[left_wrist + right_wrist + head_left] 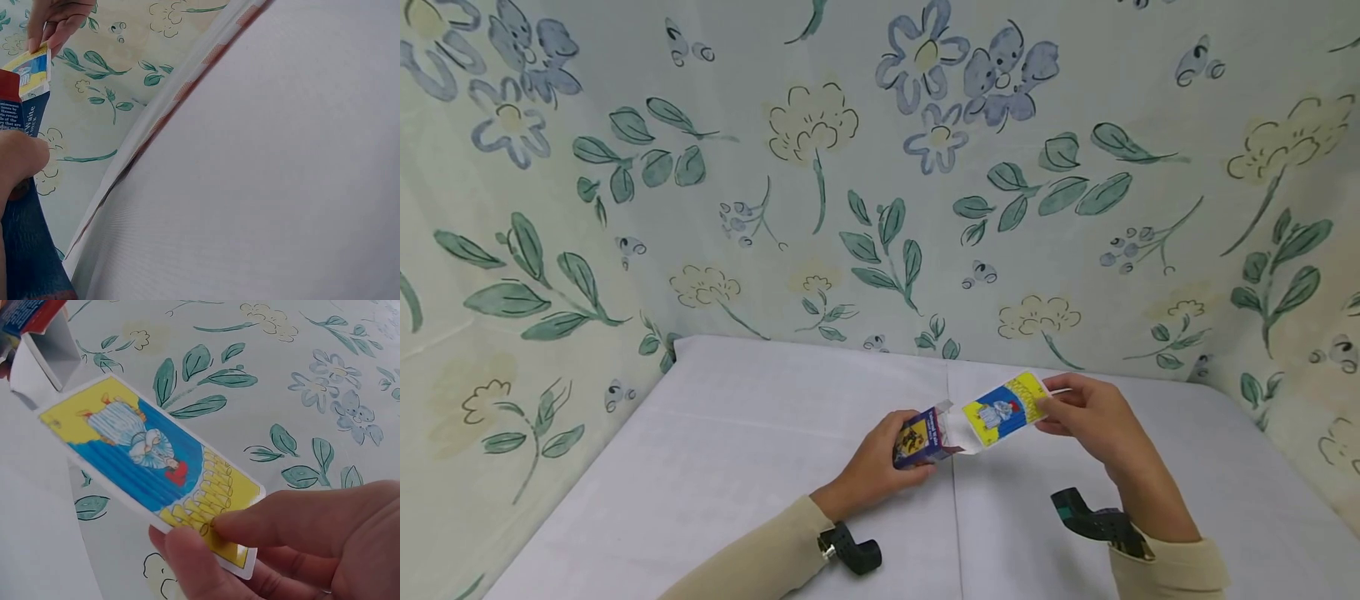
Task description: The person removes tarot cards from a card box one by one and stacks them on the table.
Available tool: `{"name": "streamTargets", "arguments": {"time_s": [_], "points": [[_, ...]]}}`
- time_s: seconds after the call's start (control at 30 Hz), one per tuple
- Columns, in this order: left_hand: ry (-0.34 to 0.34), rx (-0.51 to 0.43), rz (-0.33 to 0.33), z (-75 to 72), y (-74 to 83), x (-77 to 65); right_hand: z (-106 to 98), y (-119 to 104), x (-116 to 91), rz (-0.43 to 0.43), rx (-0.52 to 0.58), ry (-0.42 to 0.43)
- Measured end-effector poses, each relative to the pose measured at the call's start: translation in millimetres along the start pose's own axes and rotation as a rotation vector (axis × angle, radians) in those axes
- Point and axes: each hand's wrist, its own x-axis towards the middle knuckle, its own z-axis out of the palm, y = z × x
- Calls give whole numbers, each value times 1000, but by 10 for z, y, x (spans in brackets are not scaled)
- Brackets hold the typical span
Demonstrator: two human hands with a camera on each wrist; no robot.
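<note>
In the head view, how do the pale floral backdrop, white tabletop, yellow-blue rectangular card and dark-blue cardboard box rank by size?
1. Floral backdrop
2. White tabletop
Smallest, unranked: card and box look alike, both partly covered.

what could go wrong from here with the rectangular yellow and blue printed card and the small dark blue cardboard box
The right hand pinches the yellow and blue printed card near one end only, so it might slip or bend.

The white cardboard flap of the dark blue cardboard box stands open close to the card's other end; an edge could catch and crease.

The left hand wraps the box, so squeezing hard may dent it.
</note>
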Motion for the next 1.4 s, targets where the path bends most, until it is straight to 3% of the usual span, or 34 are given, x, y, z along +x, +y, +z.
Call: {"name": "streamTargets", "arguments": {"time_s": [0.57,0.97,1.4], "points": [[2,-13,18,-1,-2,4,-69,67,18,1,-48,35],[-7,-19,27,-6,-1,4,-121,229,53,16,-128,97],[-8,-25,22,-19,-13,-12,-136,275,77,11,-133,85]]}}
